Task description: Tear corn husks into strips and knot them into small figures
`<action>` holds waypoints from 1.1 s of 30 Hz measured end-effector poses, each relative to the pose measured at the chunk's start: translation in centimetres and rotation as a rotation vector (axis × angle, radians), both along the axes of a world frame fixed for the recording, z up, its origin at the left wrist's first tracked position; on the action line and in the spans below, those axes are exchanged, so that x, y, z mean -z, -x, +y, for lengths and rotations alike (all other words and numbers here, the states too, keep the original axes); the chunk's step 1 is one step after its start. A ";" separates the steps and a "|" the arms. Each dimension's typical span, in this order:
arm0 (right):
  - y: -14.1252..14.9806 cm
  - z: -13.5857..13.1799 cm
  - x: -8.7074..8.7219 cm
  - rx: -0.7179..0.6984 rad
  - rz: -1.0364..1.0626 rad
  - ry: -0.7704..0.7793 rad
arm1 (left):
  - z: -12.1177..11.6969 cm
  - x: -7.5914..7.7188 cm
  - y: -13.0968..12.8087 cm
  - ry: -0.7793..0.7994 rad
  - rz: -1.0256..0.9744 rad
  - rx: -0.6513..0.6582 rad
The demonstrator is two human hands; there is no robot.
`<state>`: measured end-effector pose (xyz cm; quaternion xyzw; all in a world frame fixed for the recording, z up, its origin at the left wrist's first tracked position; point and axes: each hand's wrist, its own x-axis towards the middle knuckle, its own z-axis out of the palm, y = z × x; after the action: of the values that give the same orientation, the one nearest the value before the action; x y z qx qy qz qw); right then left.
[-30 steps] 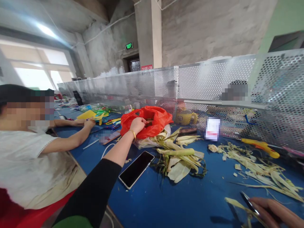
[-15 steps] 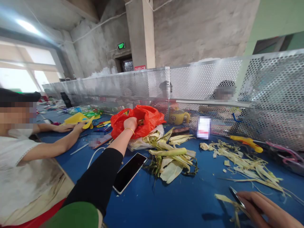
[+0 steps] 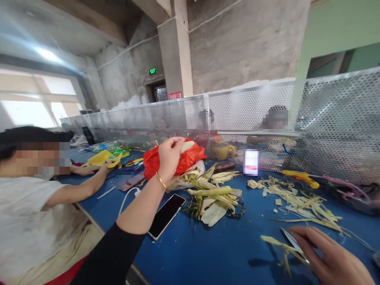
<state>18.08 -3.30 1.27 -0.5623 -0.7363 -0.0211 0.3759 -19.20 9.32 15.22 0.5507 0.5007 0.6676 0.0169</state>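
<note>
My left hand (image 3: 169, 157) is raised above the red plastic bag (image 3: 154, 160), fingers closed around a pale rounded thing (image 3: 188, 145) that I cannot name for sure. At the lower right, my right hand (image 3: 331, 257) lies low on the blue table (image 3: 213, 249), fingers closed on a thin metal blade (image 3: 292, 242). A yellow husk strip (image 3: 274, 243) lies under the blade's tip. A pile of corn husks (image 3: 213, 196) lies right of the bag.
A black phone (image 3: 166, 215) lies by my left forearm. More husk scraps (image 3: 299, 200) spread at the right. A person in white (image 3: 35, 206) sits at my left with arms on the table. A perforated metal screen (image 3: 255, 107) closes the far side.
My left hand has come up out of the red bag with the pale thing in it. My right hand has shifted slightly left along the table with the blade.
</note>
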 end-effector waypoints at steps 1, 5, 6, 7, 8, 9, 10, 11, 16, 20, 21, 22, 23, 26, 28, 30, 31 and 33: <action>0.1 -0.1 -0.2 0.006 0.013 0.006 | -1.1 0.5 -1.7 0.041 -0.031 0.093; 0.8 -1.0 -1.2 -0.013 0.127 0.085 | -5.7 4.1 -9.0 0.243 0.000 0.410; 1.1 -1.3 -1.5 -0.037 0.184 0.111 | -6.8 5.2 -10.8 0.302 0.009 0.473; 1.5 -1.7 -1.9 -0.052 0.250 0.131 | -7.9 6.3 -12.5 0.348 0.014 0.545; 1.9 -2.0 -2.2 -0.061 0.318 0.151 | -8.9 7.4 -14.0 0.368 0.024 0.602; 2.3 -2.3 -2.5 -0.091 0.381 0.181 | -9.7 8.4 -15.3 0.377 0.037 0.647; 2.7 -2.5 -2.7 -0.138 0.435 0.216 | -10.5 9.2 -16.4 0.370 0.048 0.674; 3.1 -2.7 -2.8 -0.186 0.490 0.252 | -11.1 10.0 -17.3 0.361 0.070 0.696; 4.0 -2.7 -2.1 -0.263 0.756 0.440 | -12.2 11.8 -18.8 0.339 0.125 0.744; 4.0 -2.5 -1.8 -0.223 0.908 0.469 | -11.7 11.8 -18.2 0.565 -0.048 0.853; 4.0 -2.5 -1.9 -0.219 0.935 0.463 | -11.6 11.7 -18.1 0.644 -0.094 0.898; 3.9 -2.5 -2.0 -0.214 0.958 0.454 | -11.5 11.7 -18.0 0.717 -0.129 0.946; 3.9 -2.5 -2.2 -0.206 0.979 0.447 | -11.4 11.7 -18.0 0.777 -0.152 0.994; 3.8 -2.6 -2.5 -0.186 1.037 0.450 | -11.2 12.1 -18.2 0.841 -0.172 1.048; 3.8 -2.6 -2.5 -0.195 1.080 0.457 | -11.2 12.4 -18.3 0.817 -0.169 1.018; 3.7 -2.6 -2.4 -0.202 1.115 0.449 | -11.3 12.4 -18.3 0.802 -0.150 0.994; 3.7 -2.6 -2.4 -0.197 1.127 0.443 | -11.4 12.4 -18.3 0.806 -0.138 0.989; 3.7 -2.5 -2.4 -0.175 1.135 0.423 | -11.5 12.1 -18.3 0.817 -0.110 0.982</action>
<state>14.41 -5.84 3.70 -0.4857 -0.4527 0.4593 0.5902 -0.90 -2.23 3.14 0.6299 0.4027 0.3649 0.5549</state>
